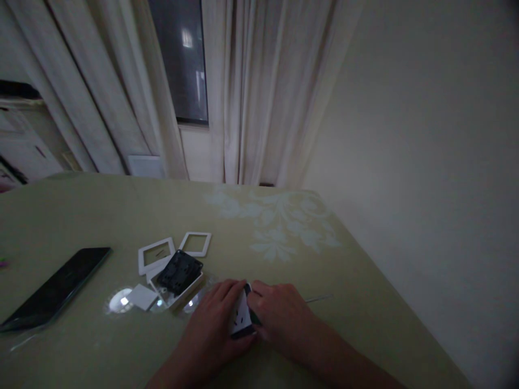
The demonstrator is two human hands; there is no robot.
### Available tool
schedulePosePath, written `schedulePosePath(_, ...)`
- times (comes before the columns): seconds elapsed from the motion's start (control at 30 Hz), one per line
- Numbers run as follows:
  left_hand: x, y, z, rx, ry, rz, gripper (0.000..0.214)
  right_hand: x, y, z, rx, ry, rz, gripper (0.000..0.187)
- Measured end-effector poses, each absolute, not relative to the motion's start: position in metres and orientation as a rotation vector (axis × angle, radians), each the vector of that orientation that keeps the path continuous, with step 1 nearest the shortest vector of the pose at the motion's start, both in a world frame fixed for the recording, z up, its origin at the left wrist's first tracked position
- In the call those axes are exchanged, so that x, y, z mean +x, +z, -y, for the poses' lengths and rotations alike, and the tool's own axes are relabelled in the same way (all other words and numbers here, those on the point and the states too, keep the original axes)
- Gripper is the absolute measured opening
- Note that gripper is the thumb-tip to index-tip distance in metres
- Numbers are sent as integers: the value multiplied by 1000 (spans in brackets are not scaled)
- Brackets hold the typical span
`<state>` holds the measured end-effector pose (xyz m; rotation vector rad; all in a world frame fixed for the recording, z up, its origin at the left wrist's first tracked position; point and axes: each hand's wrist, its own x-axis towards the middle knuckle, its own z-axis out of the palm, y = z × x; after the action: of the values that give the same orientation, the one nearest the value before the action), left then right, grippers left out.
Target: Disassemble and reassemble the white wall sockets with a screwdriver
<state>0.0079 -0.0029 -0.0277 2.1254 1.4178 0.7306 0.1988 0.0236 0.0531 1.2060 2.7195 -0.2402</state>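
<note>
One worktop (381, 329) bears, I see, a black slab (59, 289) well left of the left hand (214, 316), a box (165, 297) nearer, and the socket (241, 317) that hand grips; the right hand (281, 313) curls at the socket's edge, hold unclear, a rod (319, 298) to its right.

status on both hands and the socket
Left hand holding socket. Right hand against its right side. White box off left, not blocking.

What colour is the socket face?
The socket face is white with dark slots, best seen in the head view.
</note>
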Motion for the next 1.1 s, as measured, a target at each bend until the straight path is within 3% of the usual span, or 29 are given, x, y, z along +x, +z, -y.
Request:
schedulePosePath(0.4, 8, -23, 2, 2148, 730, -1453, 76, 224, 69, -44, 1418, -573, -2909, 6)
schedulePosePath(0.63, 7, -21, 8, 2295, 1034, -1418, 85, 240, 113, -24, 1729, -1071, -3441, 17)
schedulePosePath(0.9, 10, -17, 11, 2307, 1198, -1417, 88, 235, 109, -23, 1532, -994, -3348, 7)
schedulePosePath(1.1, 10, -19, 13, 2061, 1290, -1386, 83, 228, 92, -35, 1640, -1072, -3136, 17)
